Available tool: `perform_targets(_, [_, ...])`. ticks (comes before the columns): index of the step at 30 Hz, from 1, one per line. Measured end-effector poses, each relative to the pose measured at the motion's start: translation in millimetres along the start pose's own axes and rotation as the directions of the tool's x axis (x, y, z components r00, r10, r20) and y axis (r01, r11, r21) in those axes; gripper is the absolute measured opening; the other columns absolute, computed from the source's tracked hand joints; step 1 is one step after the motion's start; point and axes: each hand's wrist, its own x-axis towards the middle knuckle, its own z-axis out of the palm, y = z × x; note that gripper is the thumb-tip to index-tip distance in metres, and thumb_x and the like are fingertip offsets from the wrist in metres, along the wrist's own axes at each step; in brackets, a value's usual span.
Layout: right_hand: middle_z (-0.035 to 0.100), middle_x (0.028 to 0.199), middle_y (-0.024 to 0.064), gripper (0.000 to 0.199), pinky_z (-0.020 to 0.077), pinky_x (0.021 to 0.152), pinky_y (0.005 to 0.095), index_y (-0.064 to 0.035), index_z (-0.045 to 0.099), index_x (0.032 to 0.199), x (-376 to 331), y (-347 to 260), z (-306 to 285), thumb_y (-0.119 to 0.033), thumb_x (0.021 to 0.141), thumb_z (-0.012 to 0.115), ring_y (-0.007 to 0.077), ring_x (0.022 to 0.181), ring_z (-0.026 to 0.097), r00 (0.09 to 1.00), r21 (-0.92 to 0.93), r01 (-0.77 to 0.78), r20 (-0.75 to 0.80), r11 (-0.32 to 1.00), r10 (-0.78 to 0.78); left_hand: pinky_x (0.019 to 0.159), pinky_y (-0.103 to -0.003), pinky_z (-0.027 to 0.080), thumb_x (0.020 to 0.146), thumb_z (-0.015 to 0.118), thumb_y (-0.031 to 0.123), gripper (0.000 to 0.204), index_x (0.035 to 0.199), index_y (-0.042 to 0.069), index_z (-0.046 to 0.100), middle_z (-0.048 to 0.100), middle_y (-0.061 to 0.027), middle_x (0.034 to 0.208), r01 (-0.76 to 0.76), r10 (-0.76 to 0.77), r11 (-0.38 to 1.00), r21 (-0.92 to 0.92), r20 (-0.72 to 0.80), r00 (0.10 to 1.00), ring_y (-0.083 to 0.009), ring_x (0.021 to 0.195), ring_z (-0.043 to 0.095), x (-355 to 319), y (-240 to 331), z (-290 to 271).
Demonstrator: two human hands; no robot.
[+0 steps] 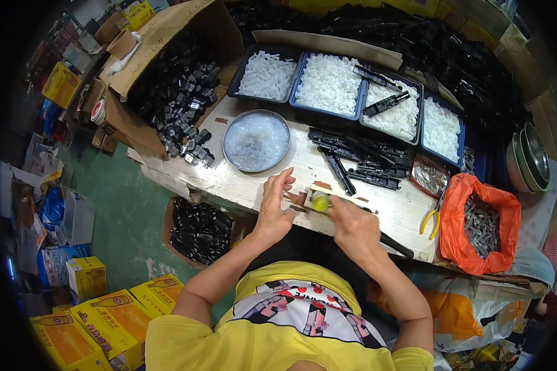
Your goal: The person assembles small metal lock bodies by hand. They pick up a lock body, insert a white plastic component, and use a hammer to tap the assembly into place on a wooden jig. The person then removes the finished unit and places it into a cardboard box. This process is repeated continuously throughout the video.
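Note:
Above the near edge of the bench, my left hand is open, its fingers stretched out and nothing visible in them. My right hand is closed round what looks like a mallet. The tool's yellow-green round head shows beyond my fingertips, and a black handle emerges on the other side of the hand. Under the head sits a small pale block, partly covered. Just beyond lie several long black plastic parts. A round metal pan of small clear pieces stands past my left hand.
Trays of white plastic pieces line the back. Dark metallic parts spill from a cardboard box at left. To the right are yellow-handled pliers, a dish of small metal pieces and an orange bag of grey parts.

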Motion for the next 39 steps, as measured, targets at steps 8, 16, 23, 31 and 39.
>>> perform_targets(8, [0.055, 0.073, 0.0121, 0.022, 0.0426, 0.058, 0.0394, -0.0005, 0.058, 0.103, -45.8, 58.9, -28.7, -0.003, 0.081, 0.054, 0.0294, 0.068, 0.055, 0.878, -0.12, -0.372, -0.366, 0.92, 0.307, 0.083, -0.032, 0.035, 0.064, 0.065, -0.002, 0.063, 0.123, 0.007, 0.046, 0.052, -0.0079, 0.106, -0.214, 0.197, 0.966, 0.143, 0.125, 0.972, -0.0239, 0.099, 0.047, 9.5, 15.2, 9.0])
perform_targets(16, [0.052, 0.093, 0.0148, 0.024, 0.0405, 0.074, 0.0414, 0.0012, 0.057, 0.098, -73.9, 92.9, -30.1, -0.005, 0.075, 0.062, 0.0316, 0.086, 0.049, 0.837, -0.254, -0.502, -0.385, 0.827, 0.389, 0.084, -0.038, 0.029, 0.07, 0.067, 0.008, 0.045, 0.113, 0.006, 0.056, 0.054, -0.0067, 0.097, -0.615, 0.496, 0.762, 0.203, 0.428, 0.756, -0.024, 0.097, 0.047, 33.3, 17.8, 52.8])
perform_targets(23, [0.05, 0.088, 0.0194, 0.029, 0.041, 0.072, 0.0447, 0.0003, 0.051, 0.084, -79.5, 139.6, -37.3, -0.025, 0.077, 0.063, 0.0356, 0.083, 0.047, 0.72, -0.475, -0.694, -0.472, 0.541, 0.509, 0.075, -0.036, 0.05, 0.084, 0.051, 0.002, 0.039, 0.122, 0.002, 0.046, 0.053, -0.0138, 0.101, 0.188, -0.01, 0.758, -0.625, 0.277, 0.961, -0.0254, 0.088, 0.057, 47.6, 40.4, 29.9])
perform_targets(31, [0.046, 0.076, 0.0173, 0.013, 0.0381, 0.059, 0.0393, 0.0025, 0.048, 0.081, -74.3, 102.4, -56.0, -0.005, 0.079, 0.059, 0.0336, 0.067, 0.048, 0.702, 0.207, -0.566, -0.387, 0.798, 0.598, 0.056, -0.028, 0.051, 0.093, 0.048, 0.02, 0.032, 0.121, 0.006, 0.041, 0.056, -0.0095, 0.088, 0.455, -0.223, 0.545, -0.704, 0.402, 0.888, -0.0159, 0.071, 0.059, 29.7, 31.1, 25.5])
perform_targets(39, [0.057, 0.095, 0.0183, 0.015, 0.0443, 0.073, 0.0355, 0.0064, 0.057, 0.085, -42.7, 17.8, -33.3, -0.008, 0.082, 0.06, 0.0332, 0.084, 0.056, 0.98, 0.384, -0.19, 0.022, 0.904, 0.197, 0.054, -0.02, 0.046, 0.093, 0.05, 0.016, 0.028, 0.119, 0.004, 0.049, 0.057, -0.0033, 0.077, 0.328, -0.128, 0.801, -0.5, 0.393, 0.911, -0.0082, 0.062, 0.056, 4.7, 36.1, 22.4])
